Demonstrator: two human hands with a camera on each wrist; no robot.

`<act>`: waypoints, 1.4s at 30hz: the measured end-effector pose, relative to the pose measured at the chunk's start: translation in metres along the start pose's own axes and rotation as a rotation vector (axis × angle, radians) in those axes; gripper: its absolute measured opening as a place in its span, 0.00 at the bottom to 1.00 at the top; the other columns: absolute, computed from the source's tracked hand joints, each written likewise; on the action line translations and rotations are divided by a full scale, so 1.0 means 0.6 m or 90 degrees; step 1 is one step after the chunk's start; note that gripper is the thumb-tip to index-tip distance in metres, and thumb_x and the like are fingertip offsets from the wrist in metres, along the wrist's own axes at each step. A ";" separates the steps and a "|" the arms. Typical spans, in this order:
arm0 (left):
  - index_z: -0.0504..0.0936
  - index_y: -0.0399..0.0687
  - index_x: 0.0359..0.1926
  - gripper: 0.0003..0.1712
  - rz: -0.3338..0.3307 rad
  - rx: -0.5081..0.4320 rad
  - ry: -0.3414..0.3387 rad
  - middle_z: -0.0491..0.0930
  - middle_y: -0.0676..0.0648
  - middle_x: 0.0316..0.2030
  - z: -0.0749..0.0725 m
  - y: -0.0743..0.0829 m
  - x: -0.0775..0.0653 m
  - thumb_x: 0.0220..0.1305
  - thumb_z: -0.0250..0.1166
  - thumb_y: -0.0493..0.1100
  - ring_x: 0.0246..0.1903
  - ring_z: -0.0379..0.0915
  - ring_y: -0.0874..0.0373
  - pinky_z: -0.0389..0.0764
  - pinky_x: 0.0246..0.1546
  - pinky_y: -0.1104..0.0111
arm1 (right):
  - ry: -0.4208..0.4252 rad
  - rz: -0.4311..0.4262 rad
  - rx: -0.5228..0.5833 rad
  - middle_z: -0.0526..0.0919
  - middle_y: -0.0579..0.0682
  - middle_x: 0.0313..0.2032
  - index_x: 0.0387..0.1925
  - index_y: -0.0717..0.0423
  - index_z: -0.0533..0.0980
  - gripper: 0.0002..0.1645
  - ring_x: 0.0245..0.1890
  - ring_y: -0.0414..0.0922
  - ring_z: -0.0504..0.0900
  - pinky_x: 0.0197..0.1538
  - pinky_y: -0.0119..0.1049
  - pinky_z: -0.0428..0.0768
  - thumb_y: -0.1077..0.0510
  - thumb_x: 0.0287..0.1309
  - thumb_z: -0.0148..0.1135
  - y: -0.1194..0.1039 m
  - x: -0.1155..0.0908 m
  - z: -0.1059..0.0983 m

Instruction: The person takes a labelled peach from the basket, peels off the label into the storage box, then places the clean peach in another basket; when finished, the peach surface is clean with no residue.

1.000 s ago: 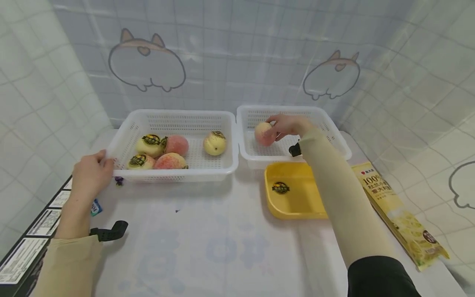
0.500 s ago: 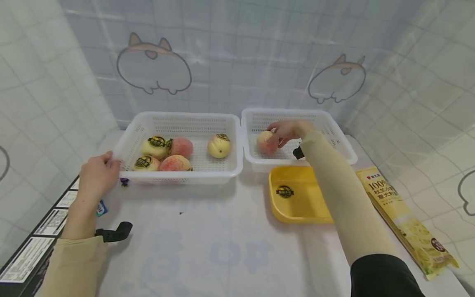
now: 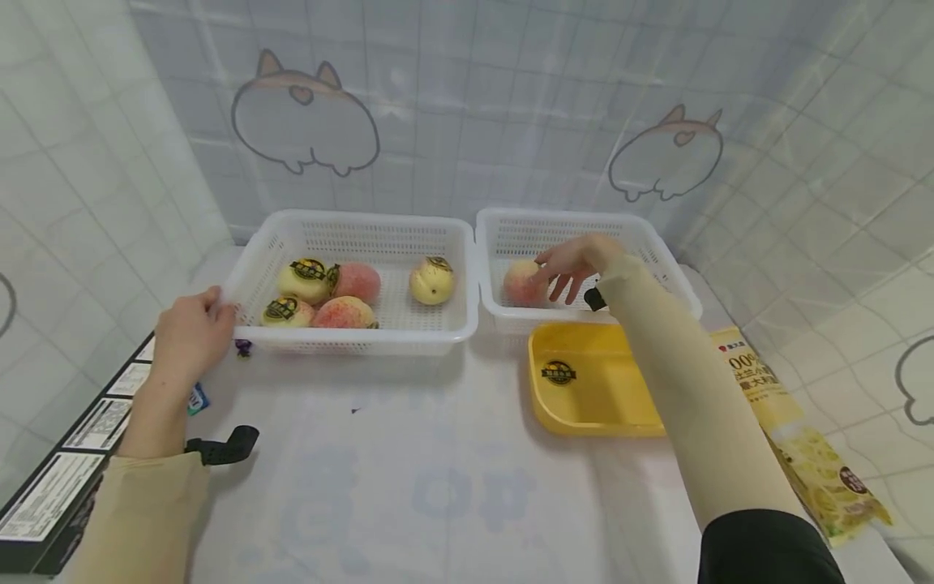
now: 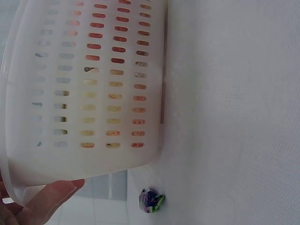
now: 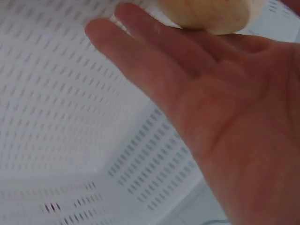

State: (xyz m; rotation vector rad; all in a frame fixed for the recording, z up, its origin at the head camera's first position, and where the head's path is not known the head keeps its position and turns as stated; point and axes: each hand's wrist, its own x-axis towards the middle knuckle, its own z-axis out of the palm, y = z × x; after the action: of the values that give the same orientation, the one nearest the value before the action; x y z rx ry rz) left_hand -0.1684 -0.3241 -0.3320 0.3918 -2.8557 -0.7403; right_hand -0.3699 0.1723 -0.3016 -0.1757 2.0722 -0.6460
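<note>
My left hand (image 3: 193,337) grips the left front corner of a white perforated basket (image 3: 365,334). In the left wrist view the thumb (image 4: 51,199) lies against the outside of the basket wall. Several peaches are in this basket: a cluster on the left, including a red peach (image 3: 357,282), and a single pale peach (image 3: 432,281) on the right. My right hand (image 3: 580,259) is inside a smaller white basket (image 3: 671,276), its fingers straightened beside a pink peach (image 3: 523,284) at the basket's left. The right wrist view shows the palm (image 5: 234,112) with that peach partly hidden behind the fingers.
A yellow tub (image 3: 584,397) with a black label stands in front of the right basket. At the far right lies a yellow pasta packet (image 3: 810,454). Left of my left arm is a dark box (image 3: 80,454) with white labels. A small purple wrapper (image 3: 243,347) lies by the left basket.
My right hand's fingers have loosened and spread from the pink peach, which rests in the right basket. The left hand still grips its basket. The head view has shifted slightly.
</note>
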 end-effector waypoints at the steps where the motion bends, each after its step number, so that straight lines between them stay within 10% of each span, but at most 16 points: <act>1: 0.51 0.26 0.73 0.34 0.002 -0.001 -0.002 0.61 0.17 0.63 -0.001 0.001 0.002 0.77 0.44 0.47 0.45 0.70 0.30 0.79 0.41 0.40 | 0.000 0.007 -0.009 0.64 0.62 0.70 0.79 0.55 0.36 0.55 0.64 0.56 0.74 0.60 0.50 0.79 0.46 0.69 0.60 0.001 -0.005 0.001; 12: 0.49 0.29 0.74 0.35 -0.021 0.001 -0.016 0.58 0.19 0.66 -0.006 -0.001 0.011 0.77 0.42 0.48 0.56 0.66 0.26 0.73 0.52 0.34 | 0.008 0.010 -0.146 0.74 0.54 0.63 0.79 0.49 0.29 0.61 0.60 0.50 0.74 0.65 0.46 0.74 0.36 0.67 0.58 0.002 -0.052 0.043; 19: 0.49 0.29 0.74 0.35 -0.022 0.001 -0.016 0.59 0.18 0.65 -0.012 -0.004 0.011 0.77 0.42 0.49 0.52 0.68 0.26 0.75 0.47 0.34 | 0.102 -0.068 -0.239 0.38 0.50 0.80 0.80 0.49 0.37 0.52 0.79 0.51 0.45 0.78 0.55 0.46 0.32 0.70 0.47 0.006 -0.074 0.076; 23: 0.49 0.28 0.74 0.35 -0.021 0.001 -0.021 0.59 0.18 0.64 -0.009 -0.002 0.012 0.77 0.42 0.48 0.51 0.68 0.26 0.75 0.47 0.33 | 0.108 -0.092 -0.236 0.34 0.51 0.80 0.80 0.51 0.36 0.54 0.79 0.51 0.35 0.78 0.54 0.41 0.30 0.69 0.47 0.014 -0.085 0.089; 42: 0.46 0.30 0.75 0.39 -0.016 0.000 -0.089 0.61 0.18 0.64 -0.023 -0.006 0.019 0.76 0.42 0.52 0.45 0.72 0.29 0.81 0.35 0.41 | 0.120 -0.222 -0.231 0.50 0.55 0.78 0.79 0.53 0.47 0.41 0.76 0.54 0.52 0.77 0.56 0.48 0.41 0.75 0.45 0.038 -0.110 0.135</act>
State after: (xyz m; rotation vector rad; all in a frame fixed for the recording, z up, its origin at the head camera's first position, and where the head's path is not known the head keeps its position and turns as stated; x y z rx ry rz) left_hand -0.1755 -0.3366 -0.3207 0.3910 -2.9853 -0.8018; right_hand -0.2636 0.1851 -0.2991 -0.7207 2.3526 -0.4982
